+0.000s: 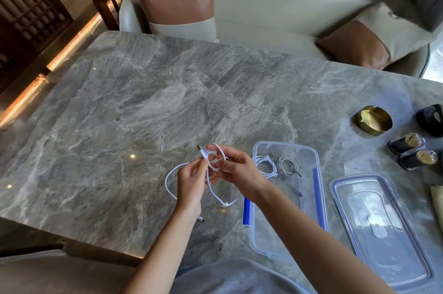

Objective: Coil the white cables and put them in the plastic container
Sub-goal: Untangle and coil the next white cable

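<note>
Pinching the white cable [166,182] just below its metal plug [199,148] between thumb and fingertips of the left hand [191,185]; gripping the first small turns of that same cable in the curled fingers of the right hand [236,170]. Holding both up over the tabletop [119,113], roughly midway along its near edge and close together.

Looks like the coiling step, barely begun: only a turn or two gathered at the right hand. Leaving most of the length slack, in two runs from the grip: one wide bow swinging out toward the left edge, and one narrower loop [225,204] drooping toward the near edge and seeming to touch the tabletop. Ending in a loose tip [201,220] beside the left wrist, close to the near edge. Puts the slack below and to the left of the grip, nearer the left hand; probably means feeding with the left and collecting on the right.

Standing open just beside the right forearm, toward the near right corner: the plastic container [285,144], set with its long axis running from near edge to far edge. Already holding a white coil [266,165] and a grey coil [286,165] at its far end. Sits nearer the right hand than the left, so likely calls for a short carry rightward into the bare near half.

Lying flat further right, beside the container: the lid [381,221]. Worth minding the drooping loop, which may catch on the blue clip [246,209] on the way up.
</note>
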Demonstrator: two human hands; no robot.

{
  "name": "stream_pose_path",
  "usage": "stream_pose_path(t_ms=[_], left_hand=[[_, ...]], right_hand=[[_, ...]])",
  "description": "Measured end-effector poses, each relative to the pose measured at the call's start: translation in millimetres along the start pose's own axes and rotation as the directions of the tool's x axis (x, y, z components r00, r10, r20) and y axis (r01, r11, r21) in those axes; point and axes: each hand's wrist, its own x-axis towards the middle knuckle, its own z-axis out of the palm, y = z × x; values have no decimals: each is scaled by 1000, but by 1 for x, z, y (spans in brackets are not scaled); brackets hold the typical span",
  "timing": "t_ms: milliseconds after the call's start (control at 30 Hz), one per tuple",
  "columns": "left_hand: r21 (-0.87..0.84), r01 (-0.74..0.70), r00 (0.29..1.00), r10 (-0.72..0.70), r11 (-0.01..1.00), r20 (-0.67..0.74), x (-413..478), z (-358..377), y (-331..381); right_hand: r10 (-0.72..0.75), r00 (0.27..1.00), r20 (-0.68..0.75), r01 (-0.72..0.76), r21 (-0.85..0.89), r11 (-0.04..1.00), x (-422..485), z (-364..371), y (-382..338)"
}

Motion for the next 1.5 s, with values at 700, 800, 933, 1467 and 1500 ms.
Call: stream_pose_path(t_ms=[700, 800, 933, 1467, 1500], left_hand=[[-202, -181, 972, 144, 962, -183, 12, -12, 3], [-154, -171, 973, 143, 973, -179, 10, -16, -3], [-40, -175, 977, 169, 984, -130, 12, -19, -7], [474, -200, 970, 105, 858, 218, 27, -42, 2], [497, -205, 969, 101, 843, 228, 26, -43, 2]], right_hand=[[236, 956, -176, -156, 379, 912, 0, 22, 13], [76, 946, -316, -3, 225, 974, 3, 25, 8], [-112, 936, -334, 106, -37, 994, 5, 24, 3], [-104, 995, -4, 79, -625, 777, 4, -12, -10], [-54, 998, 21, 56, -604, 795, 3, -14, -12]])
